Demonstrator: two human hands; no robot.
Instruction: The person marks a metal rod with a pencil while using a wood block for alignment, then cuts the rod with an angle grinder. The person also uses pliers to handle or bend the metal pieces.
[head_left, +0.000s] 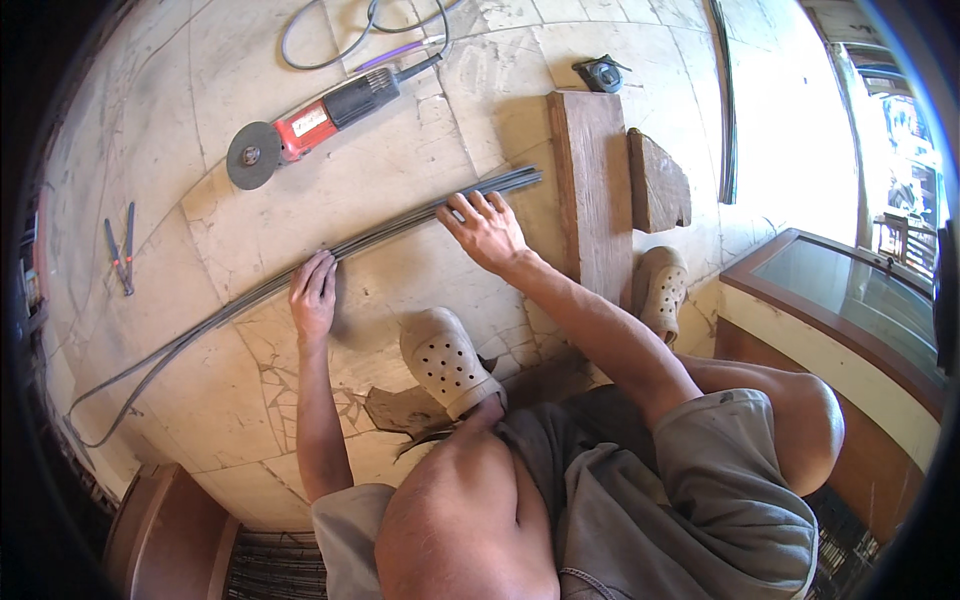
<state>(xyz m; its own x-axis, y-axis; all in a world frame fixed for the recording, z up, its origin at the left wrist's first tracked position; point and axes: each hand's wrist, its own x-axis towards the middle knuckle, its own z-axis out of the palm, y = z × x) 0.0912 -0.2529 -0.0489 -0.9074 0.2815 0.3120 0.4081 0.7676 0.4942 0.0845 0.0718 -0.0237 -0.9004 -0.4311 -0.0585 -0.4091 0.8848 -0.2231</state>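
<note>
A bundle of long, thin grey metal rods [390, 228] lies slantwise across the tiled floor. Its left part bends round into a loop, and its cut-looking ends sit at the right near a wooden beam. My left hand [314, 295] is closed over the middle of the bundle, fingertips pressed on it. Further right, close to the ends, my right hand [487, 232] curls its fingers over the same rods. Beyond them rests a red and black angle grinder [315, 125] with a dark disc, apart from both hands.
A thick wooden beam [592, 185] and a smaller wood block [657, 182] lie right of the rods. A tape measure [600, 73] is behind them. Pincers [122, 255] lie far left, more rods [727, 110] far right. A glass-topped cabinet [800, 290] stands at my right.
</note>
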